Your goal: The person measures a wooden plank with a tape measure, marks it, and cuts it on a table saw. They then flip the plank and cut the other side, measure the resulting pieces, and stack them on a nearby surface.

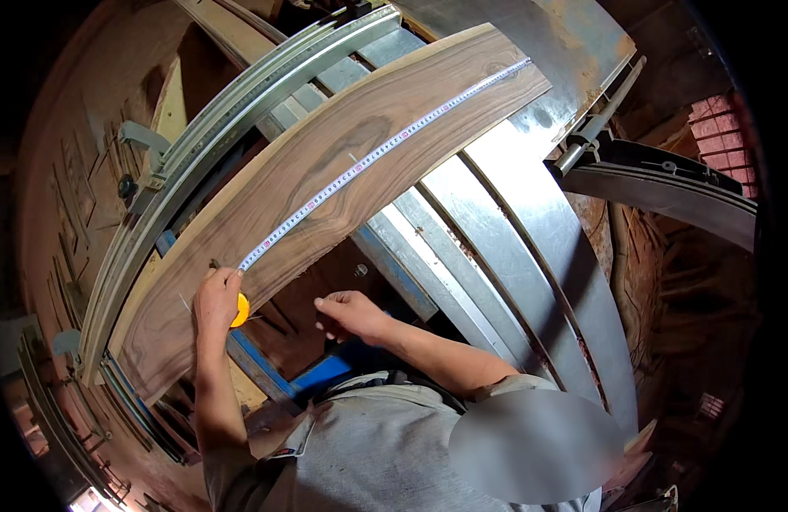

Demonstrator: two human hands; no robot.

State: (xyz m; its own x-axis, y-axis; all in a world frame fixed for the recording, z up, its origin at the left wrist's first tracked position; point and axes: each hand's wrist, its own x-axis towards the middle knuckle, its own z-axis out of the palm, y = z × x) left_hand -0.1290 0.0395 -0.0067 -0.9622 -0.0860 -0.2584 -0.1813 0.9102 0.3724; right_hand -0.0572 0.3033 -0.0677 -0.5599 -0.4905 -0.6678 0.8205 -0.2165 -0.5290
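Note:
A long brown wooden board point(325, 149) lies slantwise across the metal machine table, with a wavy dark grain and light short marks on its face. Along it runs the white blade of a tape measure point(357, 169), stretched from the board's far right end to my left hand point(215, 300). That hand is closed round the yellow tape case point(240, 311), on the board's near left part. A small dark tip shows at its fingers; I cannot tell what it is. My right hand point(353, 316) hovers off the board's near edge, fingers curled together, and whatever they may hold is hidden.
A long metal fence rail point(240, 81) runs behind the board. Silvery table slats point(496, 222) with dark grooves between them reach to the right. A metal bar and curved arm point(658, 192) jut out at the right. Blue frame parts point(325, 373) lie below my right hand.

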